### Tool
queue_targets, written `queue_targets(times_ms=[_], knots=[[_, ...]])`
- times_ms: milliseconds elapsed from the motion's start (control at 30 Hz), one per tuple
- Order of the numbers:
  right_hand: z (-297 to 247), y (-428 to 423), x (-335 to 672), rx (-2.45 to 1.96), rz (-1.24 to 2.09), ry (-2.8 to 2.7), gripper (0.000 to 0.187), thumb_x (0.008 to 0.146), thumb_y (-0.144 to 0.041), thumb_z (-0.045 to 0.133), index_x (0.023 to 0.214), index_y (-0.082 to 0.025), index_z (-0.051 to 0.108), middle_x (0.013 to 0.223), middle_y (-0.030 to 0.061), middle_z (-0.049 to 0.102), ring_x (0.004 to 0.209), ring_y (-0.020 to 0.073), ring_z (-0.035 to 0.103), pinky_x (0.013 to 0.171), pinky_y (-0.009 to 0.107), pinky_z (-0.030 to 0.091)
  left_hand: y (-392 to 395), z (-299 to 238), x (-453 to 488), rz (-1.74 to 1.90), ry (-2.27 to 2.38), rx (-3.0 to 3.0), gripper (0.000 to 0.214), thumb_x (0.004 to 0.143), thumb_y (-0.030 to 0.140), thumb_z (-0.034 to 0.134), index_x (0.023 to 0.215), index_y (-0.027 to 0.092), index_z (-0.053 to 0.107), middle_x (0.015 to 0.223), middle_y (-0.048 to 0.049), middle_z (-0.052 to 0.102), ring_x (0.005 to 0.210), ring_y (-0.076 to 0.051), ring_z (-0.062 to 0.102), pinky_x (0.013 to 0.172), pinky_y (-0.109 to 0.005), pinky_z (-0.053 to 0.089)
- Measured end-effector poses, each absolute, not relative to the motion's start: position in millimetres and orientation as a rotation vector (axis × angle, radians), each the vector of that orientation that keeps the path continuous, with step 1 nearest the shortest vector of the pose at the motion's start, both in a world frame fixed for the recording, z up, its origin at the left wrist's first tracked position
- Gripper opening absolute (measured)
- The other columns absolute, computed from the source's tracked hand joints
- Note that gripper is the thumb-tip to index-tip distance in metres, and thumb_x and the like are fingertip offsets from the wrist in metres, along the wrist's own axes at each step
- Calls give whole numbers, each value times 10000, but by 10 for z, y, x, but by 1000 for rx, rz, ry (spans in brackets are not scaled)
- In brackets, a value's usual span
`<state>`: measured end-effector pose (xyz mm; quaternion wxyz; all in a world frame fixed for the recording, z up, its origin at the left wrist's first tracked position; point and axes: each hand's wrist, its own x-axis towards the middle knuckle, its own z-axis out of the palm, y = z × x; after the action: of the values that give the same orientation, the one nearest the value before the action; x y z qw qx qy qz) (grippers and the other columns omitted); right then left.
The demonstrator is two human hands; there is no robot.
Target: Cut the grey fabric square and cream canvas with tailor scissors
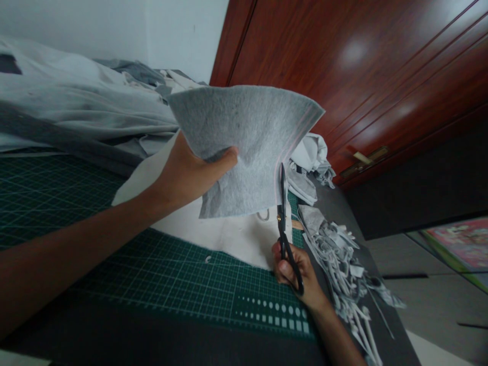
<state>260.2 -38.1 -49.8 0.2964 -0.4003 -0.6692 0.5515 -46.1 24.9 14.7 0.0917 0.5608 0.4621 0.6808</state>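
Note:
My left hand [190, 173] is closed on a piece of grey felt [247, 137], thumb pressed on its front, holding it up above the green cutting mat [152, 269]. Pink lines run along the felt's right edge. My right hand [293, 272] grips black scissors [284, 223] by the handles. Their blades point up and meet the felt's lower right edge beside the pink lines.
A white fabric sheet [229, 234] lies on the mat under the felt. A heap of grey felt trimmings [343, 264] lies at the table's right edge. Piled grey and white cloth [76, 112] fills the back left. A dark red wooden door [362, 76] stands behind.

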Motion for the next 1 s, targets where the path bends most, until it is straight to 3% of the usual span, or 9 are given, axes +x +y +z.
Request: queue_targets(times_ms=[233,633,1000], knots=[[-466,-376,2580,-1046,1490,-1776,364,906,-534,694,869,-195,567,596,-83,378,482,60,274,440,204,204,275,131,-477,2009,1351,1708,348,743,216,685,1076,126,636,1097,-46,731,1056,-205,696,1059,-437,503],[-482,-388,2588,-1050,1489,-1777,350,918,-520,688,884,-194,565,590,-88,380,487,62,288,451,201,221,236,161,-444,1992,1391,1667,279,771,191,686,1037,123,638,1045,-39,729,1027,-200,701,1047,-416,516],[-495,-397,2583,-1050,1553,-1721,348,912,-511,708,894,-195,562,580,-97,374,478,50,272,444,186,207,227,165,-444,1973,1416,1654,347,766,188,685,1103,121,637,1126,-49,735,1095,-199,691,1075,-421,499]])
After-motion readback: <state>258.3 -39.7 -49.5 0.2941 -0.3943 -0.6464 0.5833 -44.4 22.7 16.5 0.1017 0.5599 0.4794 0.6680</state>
